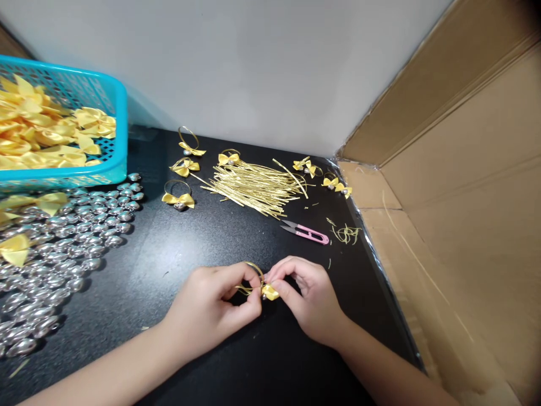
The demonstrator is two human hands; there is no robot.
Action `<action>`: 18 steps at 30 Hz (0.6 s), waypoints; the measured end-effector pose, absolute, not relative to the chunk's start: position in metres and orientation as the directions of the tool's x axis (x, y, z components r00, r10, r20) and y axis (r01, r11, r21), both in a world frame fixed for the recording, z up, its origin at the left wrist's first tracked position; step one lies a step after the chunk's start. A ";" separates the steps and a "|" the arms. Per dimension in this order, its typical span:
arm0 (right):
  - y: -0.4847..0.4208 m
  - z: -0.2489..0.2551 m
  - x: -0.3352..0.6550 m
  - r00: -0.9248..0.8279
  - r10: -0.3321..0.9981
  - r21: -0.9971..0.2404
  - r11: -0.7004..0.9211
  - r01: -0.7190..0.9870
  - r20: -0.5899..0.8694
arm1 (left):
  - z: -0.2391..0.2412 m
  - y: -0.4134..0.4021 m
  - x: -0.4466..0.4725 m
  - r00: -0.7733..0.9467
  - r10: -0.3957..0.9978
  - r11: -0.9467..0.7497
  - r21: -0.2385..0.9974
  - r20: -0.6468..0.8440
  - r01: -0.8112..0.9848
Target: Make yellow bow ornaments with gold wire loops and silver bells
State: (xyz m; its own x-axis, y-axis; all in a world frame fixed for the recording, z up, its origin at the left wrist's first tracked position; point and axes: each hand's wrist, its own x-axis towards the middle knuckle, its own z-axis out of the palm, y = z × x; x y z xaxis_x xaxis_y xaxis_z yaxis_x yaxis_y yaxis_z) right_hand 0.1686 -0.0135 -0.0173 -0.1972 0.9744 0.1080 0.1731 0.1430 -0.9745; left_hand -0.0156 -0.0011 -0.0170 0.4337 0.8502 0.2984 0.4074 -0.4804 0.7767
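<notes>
**Both hands pinched on one small bow**

The left hand (215,307) is curled nearly shut, thumb and forefinger pinching the gold wire loop (256,269). The right hand (308,304) meets it, fingertips closed on the yellow bow (270,292) that sits at the loop's base (the piece is low over the black table (190,248), between the two hands). At 1 o'clock, near the hands, lie pink snips (308,232). At 12 o'clock, farther off, is a bundle of gold wires (257,186), with finished bows (180,197) around it. Silver beads (54,265) spread at 9 o'clock. A blue basket (120,113) stands at 10 o'clock and a cardboard box (465,197) at 3.
</notes>
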 end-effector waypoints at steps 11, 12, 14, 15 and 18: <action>-0.020 -0.023 0.162 -0.125 0.989 -0.995 0.082 0.053 0.075 | -0.012 0.000 -0.012 0.417 0.907 -0.215 0.914 0.056 0.345; -0.021 -0.023 0.161 -0.114 0.992 -0.998 0.056 0.006 0.055 | -0.012 0.000 -0.012 0.412 0.910 -0.190 0.922 0.037 0.337; -0.022 -0.025 0.159 -0.095 0.995 -0.996 0.000 -0.087 0.008 | -0.012 0.001 -0.012 0.401 0.916 -0.144 0.933 -0.001 0.331; -0.022 -0.026 0.159 -0.088 0.996 -0.992 -0.028 -0.127 -0.017 | -0.012 0.001 -0.012 0.396 0.918 -0.121 0.937 -0.020 0.329; -0.022 -0.027 0.157 -0.059 0.996 -0.978 -0.074 -0.197 -0.064 | -0.013 0.000 -0.011 0.386 0.920 -0.067 0.948 -0.062 0.311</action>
